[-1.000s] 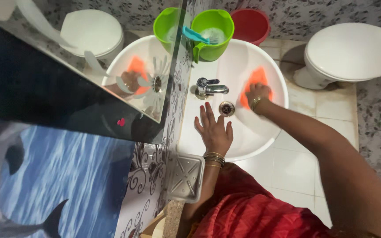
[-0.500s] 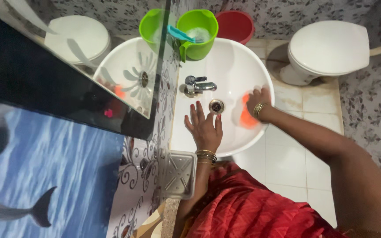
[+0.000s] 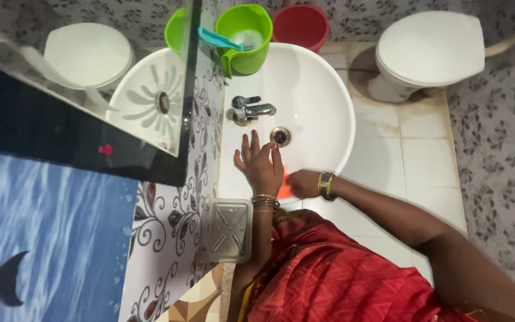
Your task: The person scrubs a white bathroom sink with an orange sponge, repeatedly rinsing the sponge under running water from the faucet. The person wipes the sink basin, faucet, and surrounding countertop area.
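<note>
A white round washbasin (image 3: 329, 95) sits against the patterned wall, with a chrome tap (image 3: 248, 110) and a metal drain (image 3: 280, 136). My left hand (image 3: 259, 167) lies flat, fingers spread, on the basin's near left rim beside the drain. My right hand (image 3: 303, 183) presses an orange cloth (image 3: 284, 185) against the near inner wall of the basin, right next to my left hand; most of the cloth is hidden between the hands. Gold bangles ring both wrists.
A green jug (image 3: 244, 36) with a teal brush (image 3: 216, 39) stands on the basin's far rim. Behind it is a red bucket (image 3: 300, 24). A white toilet (image 3: 427, 50) stands to the right. A mirror (image 3: 90, 95) and a clear soap tray (image 3: 226, 229) hang on the left wall.
My right hand has swept the orange cloth from the basin's far right side down along the bowl to its near edge, ending beside my left hand, which has stayed planted.
</note>
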